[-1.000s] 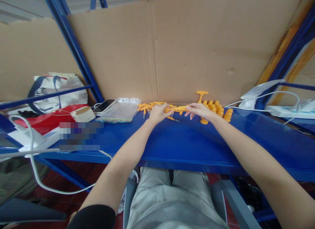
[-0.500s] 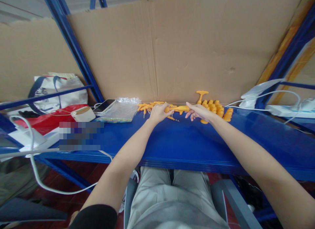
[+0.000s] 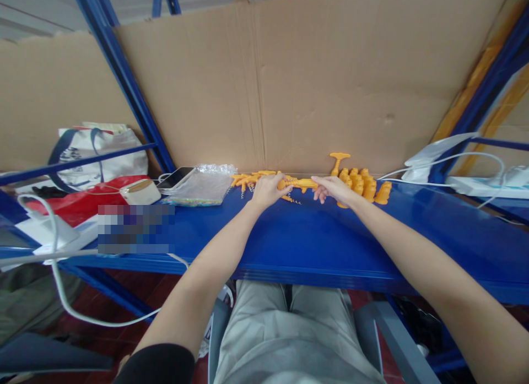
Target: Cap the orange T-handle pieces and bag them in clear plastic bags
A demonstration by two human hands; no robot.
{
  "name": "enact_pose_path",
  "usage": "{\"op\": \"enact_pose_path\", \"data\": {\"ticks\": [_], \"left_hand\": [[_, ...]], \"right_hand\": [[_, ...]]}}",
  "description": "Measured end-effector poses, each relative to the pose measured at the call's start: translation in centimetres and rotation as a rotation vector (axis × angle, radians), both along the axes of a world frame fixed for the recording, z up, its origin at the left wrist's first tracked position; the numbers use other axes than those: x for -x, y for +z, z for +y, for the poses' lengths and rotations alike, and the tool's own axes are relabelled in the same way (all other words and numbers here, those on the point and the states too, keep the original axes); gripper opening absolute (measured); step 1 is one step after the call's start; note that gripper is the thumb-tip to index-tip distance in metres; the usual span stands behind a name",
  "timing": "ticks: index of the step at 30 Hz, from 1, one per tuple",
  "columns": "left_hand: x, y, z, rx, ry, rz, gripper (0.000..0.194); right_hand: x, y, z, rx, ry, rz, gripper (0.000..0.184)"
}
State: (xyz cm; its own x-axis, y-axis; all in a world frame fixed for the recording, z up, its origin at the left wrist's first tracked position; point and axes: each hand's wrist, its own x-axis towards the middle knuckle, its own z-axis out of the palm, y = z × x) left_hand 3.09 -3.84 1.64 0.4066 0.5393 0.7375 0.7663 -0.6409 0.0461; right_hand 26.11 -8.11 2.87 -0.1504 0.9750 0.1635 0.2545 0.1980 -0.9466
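My left hand (image 3: 266,190) is closed around the left end of a long orange plastic part (image 3: 301,182), far back on the blue shelf (image 3: 314,241). The fingers of my right hand (image 3: 333,188) pinch the part's right end. Loose orange pieces (image 3: 247,179) and small metal springs lie just left of my left hand. A cluster of assembled orange pieces (image 3: 363,185) stands right of my right hand, with one T-shaped orange piece (image 3: 339,160) upright behind it.
A clear plastic bag (image 3: 202,187), a phone (image 3: 176,177) and a small white case (image 3: 138,191) lie to the left. A tote bag (image 3: 97,150) and red cloth sit further left. White chargers and cables (image 3: 467,177) lie at right. A cardboard wall (image 3: 289,81) backs the shelf.
My right hand has shifted slightly left along the orange part and closed its grip. My left hand stays where it was.
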Motion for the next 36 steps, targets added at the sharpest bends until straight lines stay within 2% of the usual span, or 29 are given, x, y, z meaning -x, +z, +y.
{"op": "enact_pose_path", "data": {"ticks": [8,14,20,23,27,30,33,36], "left_hand": [[0.0,-0.2,0.2,0.015,-0.010,-0.012,0.029],[0.1,-0.3,0.4,0.007,-0.011,-0.002,0.030],[0.1,-0.4,0.5,0.017,0.000,0.006,0.029],[0.2,-0.4,0.6,0.017,0.016,0.020,0.029],[0.0,-0.4,0.7,-0.007,0.010,0.084,0.028],[-0.5,-0.3,0.3,-0.033,-0.044,0.137,0.023],[-1.2,-0.1,-0.4,-0.036,-0.098,0.156,0.023],[-1.5,0.1,-0.9,-0.024,-0.134,0.171,0.022]], "right_hand": [[0.7,0.1,-0.4,0.082,-0.082,0.008,0.047],[0.8,0.2,-0.3,0.089,-0.079,0.019,0.049],[0.6,0.3,-0.4,0.108,-0.115,-0.066,0.047],[0.4,-0.1,0.1,-0.001,-0.146,-0.139,0.037],[0.4,-0.9,1.0,-0.358,-0.216,-0.371,0.026],[0.6,-1.4,1.3,-0.589,-0.176,-0.552,0.025],[0.9,-1.6,1.1,-0.692,-0.123,-0.714,0.022],[1.2,-1.5,0.8,-0.726,-0.099,-0.847,0.022]]}}
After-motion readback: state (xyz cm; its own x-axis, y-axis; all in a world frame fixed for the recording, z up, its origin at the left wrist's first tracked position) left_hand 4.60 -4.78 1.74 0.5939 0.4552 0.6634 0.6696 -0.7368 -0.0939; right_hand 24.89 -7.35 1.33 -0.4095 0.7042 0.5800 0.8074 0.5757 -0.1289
